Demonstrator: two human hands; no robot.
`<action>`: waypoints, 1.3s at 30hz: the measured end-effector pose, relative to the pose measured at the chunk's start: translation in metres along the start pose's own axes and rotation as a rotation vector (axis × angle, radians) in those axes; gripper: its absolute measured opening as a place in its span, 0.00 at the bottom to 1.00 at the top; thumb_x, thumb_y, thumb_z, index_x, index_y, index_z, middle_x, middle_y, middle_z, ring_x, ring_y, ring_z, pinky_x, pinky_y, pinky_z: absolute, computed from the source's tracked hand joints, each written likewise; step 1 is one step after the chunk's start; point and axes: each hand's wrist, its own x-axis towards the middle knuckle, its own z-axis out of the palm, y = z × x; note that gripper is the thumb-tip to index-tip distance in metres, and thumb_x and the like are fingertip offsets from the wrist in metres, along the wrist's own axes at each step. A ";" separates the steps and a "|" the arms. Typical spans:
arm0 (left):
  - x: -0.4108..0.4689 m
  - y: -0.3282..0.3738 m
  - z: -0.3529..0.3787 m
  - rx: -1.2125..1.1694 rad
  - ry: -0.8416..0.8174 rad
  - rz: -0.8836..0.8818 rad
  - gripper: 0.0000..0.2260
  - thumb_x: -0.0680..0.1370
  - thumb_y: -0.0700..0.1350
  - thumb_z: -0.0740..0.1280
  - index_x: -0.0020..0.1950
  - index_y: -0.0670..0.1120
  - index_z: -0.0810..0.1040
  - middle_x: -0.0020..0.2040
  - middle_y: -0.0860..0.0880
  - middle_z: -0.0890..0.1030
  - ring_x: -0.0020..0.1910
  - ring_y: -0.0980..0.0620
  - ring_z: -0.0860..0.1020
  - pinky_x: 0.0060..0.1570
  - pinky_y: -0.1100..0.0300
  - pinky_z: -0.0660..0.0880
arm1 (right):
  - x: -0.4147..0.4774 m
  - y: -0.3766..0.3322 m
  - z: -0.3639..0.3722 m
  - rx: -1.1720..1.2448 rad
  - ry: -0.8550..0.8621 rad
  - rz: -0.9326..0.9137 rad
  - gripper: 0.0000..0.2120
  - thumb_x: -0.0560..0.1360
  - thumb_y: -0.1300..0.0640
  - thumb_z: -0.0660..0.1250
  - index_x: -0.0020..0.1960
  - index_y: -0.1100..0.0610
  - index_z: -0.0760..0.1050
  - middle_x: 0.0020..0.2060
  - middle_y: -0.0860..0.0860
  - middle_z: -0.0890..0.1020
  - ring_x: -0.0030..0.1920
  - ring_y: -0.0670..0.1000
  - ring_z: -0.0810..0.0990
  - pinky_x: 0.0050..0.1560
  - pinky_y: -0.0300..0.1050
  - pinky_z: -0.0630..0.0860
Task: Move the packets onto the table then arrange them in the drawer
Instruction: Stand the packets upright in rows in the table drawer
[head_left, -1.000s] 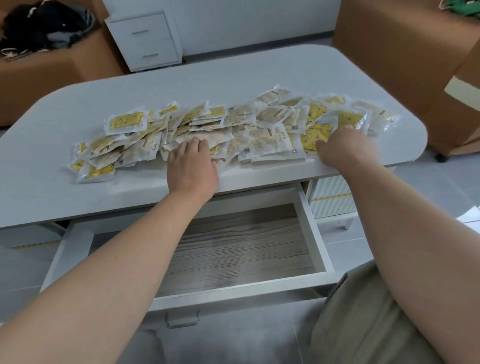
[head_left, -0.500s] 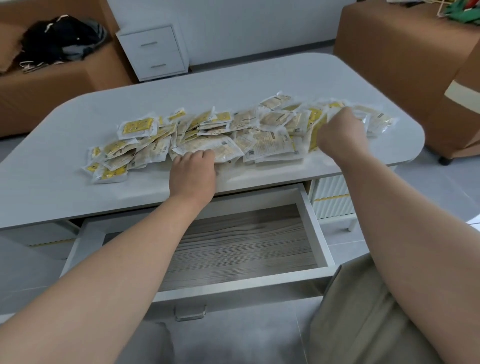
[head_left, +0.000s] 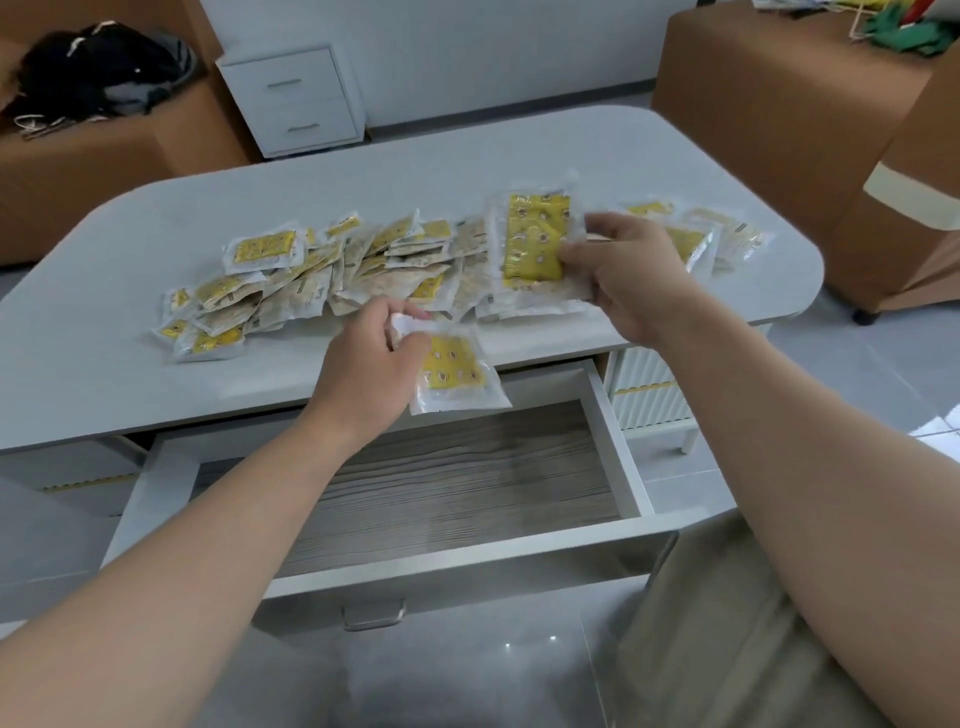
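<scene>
While the drawer (head_left: 618, 441) sits pulled out | left grip (head_left: 363, 364) pinches low packet (head_left: 454, 371) | right grip (head_left: 634, 280) pinches raised packet (head_left: 532, 239)

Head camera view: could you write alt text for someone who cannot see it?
A person's left hand pinches a yellow packet just above the open drawer, while the right hand holds a second packet above a pile of packets on the white table.

Drawer (head_left: 618, 441) open, table (head_left: 467, 150) middle blocked
The drawer at lower centre lies open from above; packets (head_left: 311, 280) span the table's middle, with bare strips along its near-left edge and far side.
</scene>
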 end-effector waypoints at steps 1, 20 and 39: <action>-0.001 -0.007 0.000 -0.041 -0.066 -0.055 0.05 0.81 0.46 0.64 0.53 0.54 0.78 0.32 0.50 0.68 0.27 0.55 0.67 0.32 0.61 0.65 | -0.004 0.003 0.003 0.018 -0.059 0.021 0.10 0.75 0.71 0.68 0.53 0.61 0.80 0.52 0.62 0.86 0.50 0.60 0.87 0.56 0.60 0.82; 0.011 -0.069 0.049 0.305 -0.644 -0.134 0.22 0.72 0.38 0.73 0.62 0.46 0.69 0.52 0.48 0.81 0.49 0.48 0.81 0.46 0.51 0.79 | -0.012 0.090 0.005 -1.129 -0.738 0.218 0.04 0.74 0.55 0.75 0.45 0.52 0.81 0.40 0.47 0.84 0.41 0.48 0.82 0.39 0.40 0.76; 0.013 -0.097 0.086 0.131 -0.739 -0.190 0.11 0.77 0.41 0.72 0.56 0.53 0.78 0.52 0.53 0.82 0.49 0.53 0.79 0.46 0.61 0.75 | -0.023 0.145 0.028 -2.150 -0.768 -0.094 0.30 0.74 0.50 0.71 0.73 0.54 0.68 0.69 0.58 0.70 0.72 0.60 0.64 0.71 0.55 0.62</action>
